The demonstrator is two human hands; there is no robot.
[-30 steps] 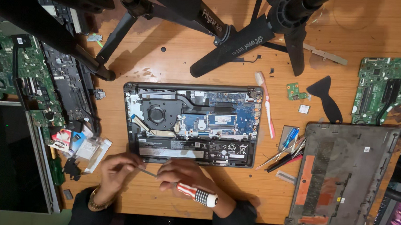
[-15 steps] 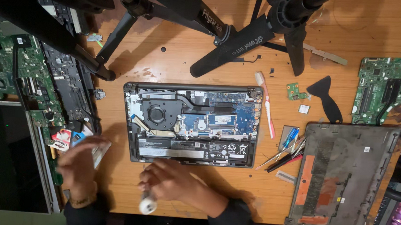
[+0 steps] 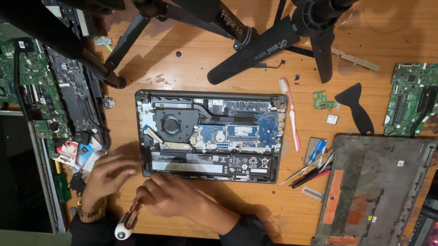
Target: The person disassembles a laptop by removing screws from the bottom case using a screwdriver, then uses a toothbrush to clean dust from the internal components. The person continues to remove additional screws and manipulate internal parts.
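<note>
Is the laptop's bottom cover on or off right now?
Off. The laptop shows its fan, board and battery, and the grey bottom cover lies on the table to its right.

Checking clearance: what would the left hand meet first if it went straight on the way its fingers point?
Probably the opened laptop's near left corner; the left hand's fingertips lie just short of it, though height is unclear.

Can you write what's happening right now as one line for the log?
right hand: holds screwdriver | left hand: at near-left corner of open laptop | removed bottom cover: lying to the right
</note>
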